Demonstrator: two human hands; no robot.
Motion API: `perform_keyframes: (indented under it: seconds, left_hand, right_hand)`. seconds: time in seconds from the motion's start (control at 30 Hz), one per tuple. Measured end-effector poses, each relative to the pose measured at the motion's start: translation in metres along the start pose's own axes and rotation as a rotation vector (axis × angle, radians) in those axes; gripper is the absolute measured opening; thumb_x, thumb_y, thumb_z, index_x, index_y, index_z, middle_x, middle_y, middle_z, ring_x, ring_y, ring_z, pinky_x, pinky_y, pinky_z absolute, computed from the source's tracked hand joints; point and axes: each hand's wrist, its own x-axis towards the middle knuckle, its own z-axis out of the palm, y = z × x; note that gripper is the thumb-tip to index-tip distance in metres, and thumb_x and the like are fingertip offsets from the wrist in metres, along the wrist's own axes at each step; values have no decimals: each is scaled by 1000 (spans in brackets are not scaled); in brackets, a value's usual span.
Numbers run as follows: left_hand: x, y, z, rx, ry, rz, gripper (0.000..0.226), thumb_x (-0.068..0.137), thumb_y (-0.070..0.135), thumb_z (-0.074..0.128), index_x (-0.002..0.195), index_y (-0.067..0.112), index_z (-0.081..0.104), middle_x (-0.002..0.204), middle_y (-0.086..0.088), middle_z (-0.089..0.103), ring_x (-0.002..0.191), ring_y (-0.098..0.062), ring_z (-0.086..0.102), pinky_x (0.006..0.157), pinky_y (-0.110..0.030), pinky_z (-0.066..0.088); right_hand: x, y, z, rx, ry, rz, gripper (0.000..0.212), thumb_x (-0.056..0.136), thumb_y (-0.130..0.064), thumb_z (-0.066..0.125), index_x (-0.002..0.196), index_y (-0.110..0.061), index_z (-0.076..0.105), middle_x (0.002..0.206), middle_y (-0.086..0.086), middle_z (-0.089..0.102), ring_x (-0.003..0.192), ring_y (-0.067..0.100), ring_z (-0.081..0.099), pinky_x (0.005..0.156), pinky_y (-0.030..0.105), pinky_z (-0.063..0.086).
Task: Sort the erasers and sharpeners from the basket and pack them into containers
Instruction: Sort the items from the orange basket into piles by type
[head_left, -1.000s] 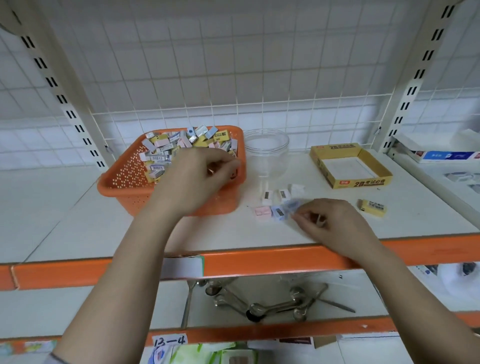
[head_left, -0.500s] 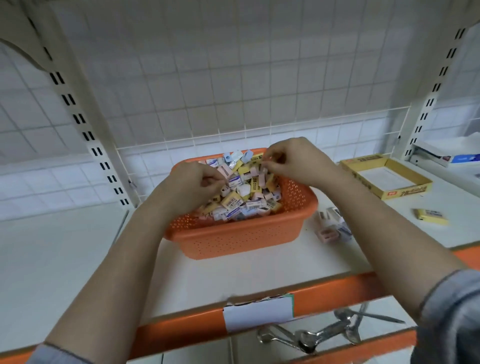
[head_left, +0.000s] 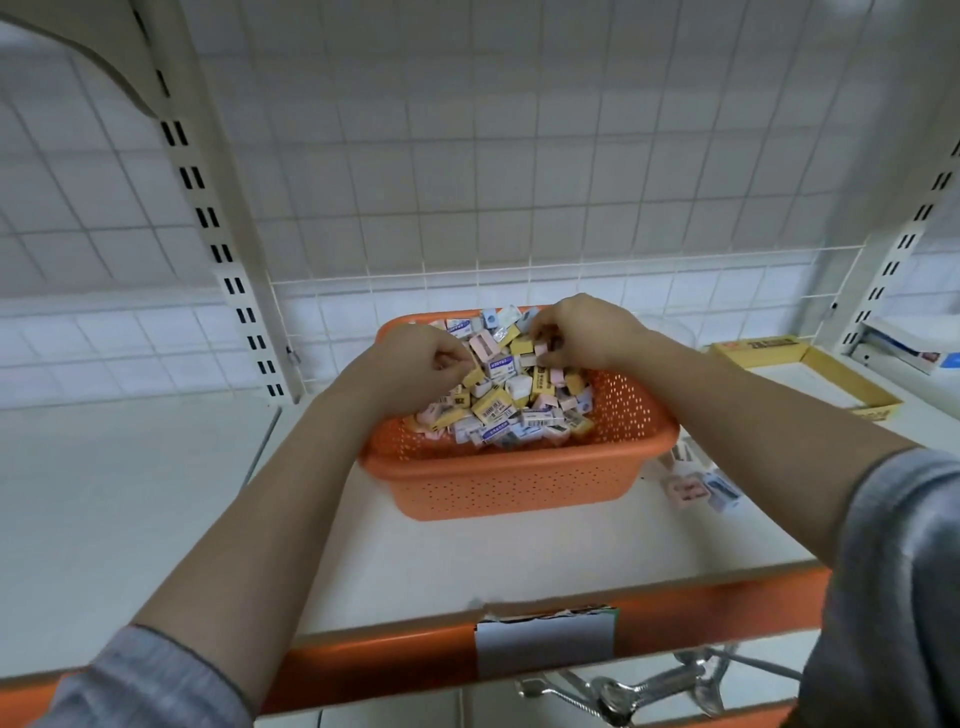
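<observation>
Fingers (head_left: 540, 340) of right hand (head_left: 582, 327) and left hand (head_left: 415, 364) curled, each pinching small items in pile of small boxed erasers/sharpeners (head_left: 506, 400). Inside orange perforated plastic basket (head_left: 514, 488). Yellow cardboard tray (head_left: 831, 379) to basket's right.

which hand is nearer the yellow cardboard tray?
Right. The right hand is over the basket's far right; the left hand lies farther left of the yellow cardboard tray.

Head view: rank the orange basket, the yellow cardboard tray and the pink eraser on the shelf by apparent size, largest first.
1. orange basket
2. yellow cardboard tray, partly hidden by the right arm and farther away, so unsure
3. pink eraser
</observation>
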Motion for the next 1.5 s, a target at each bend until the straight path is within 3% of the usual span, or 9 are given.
perform_keyframes:
  seconds: [0.17,0.3,0.47,0.57,0.8,0.97,1.1,1.27,1.5]
  left_hand:
    - [20,-2,-1,40,41,-33,23,90,25,58,110,17,68,104,-1,68,94,-14,61,87,-36,51]
    - [42,0,-3,53,101,-61,25,91,24,56,112,15,67,107,-1,67,91,-12,61,82,-31,51]
    - [74,2,2,118,114,-64,35,92,29,55,124,14,60,123,-2,62,106,-16,58,80,-26,42]
    - [88,3,8,153,84,-66,41,90,35,59,126,17,57,125,-2,60,107,-17,57,84,-31,46]
    - [104,7,15,214,64,-128,32,82,33,67,112,21,66,101,2,68,89,-15,62,72,-30,51]
    - [109,6,18,275,46,-128,20,82,23,68,97,10,71,99,-8,70,83,-22,63,68,-33,52]
    - [110,7,21,329,57,-115,7,82,22,67,81,16,68,95,-12,71,78,-23,63,66,-32,51]
    - [110,8,21,400,58,-80,38,87,22,63,124,20,60,116,-4,64,100,-24,61,65,-31,45]
    - [105,13,19,467,69,-29,21,85,21,62,105,19,68,106,-7,65,84,-24,62,57,-28,42]
  right_hand:
    - [-5,-1,2,-116,55,-12,44,84,-38,64,127,-29,57,110,-3,65,101,19,59,72,29,46]
    - [-11,-2,-4,-82,145,10,31,88,-36,55,116,-28,63,94,-2,67,84,17,57,63,26,40]
    - [-37,-4,-19,359,317,130,19,86,-27,59,98,-18,71,82,-1,68,78,13,60,67,26,47]
    - [-58,-11,-21,596,437,194,11,86,-19,59,84,-22,69,74,-1,68,64,5,57,62,12,42]
    - [-99,-18,-16,985,590,323,26,88,-16,58,71,-32,68,63,-17,66,61,-2,54,55,7,40]
    - [-109,-20,-10,1038,615,358,21,89,-21,60,73,-32,68,63,-24,65,68,-9,59,61,4,42]
    - [-111,-24,-10,1039,637,367,23,88,-17,61,72,-32,68,58,-18,63,63,-7,56,61,5,42]
    - [-115,-28,-13,1045,649,366,23,89,-18,61,73,-33,68,67,-15,65,71,0,60,65,8,44]
    - [-123,-35,-15,1060,651,397,23,88,-17,60,72,-32,68,70,-8,67,74,7,60,65,14,45]
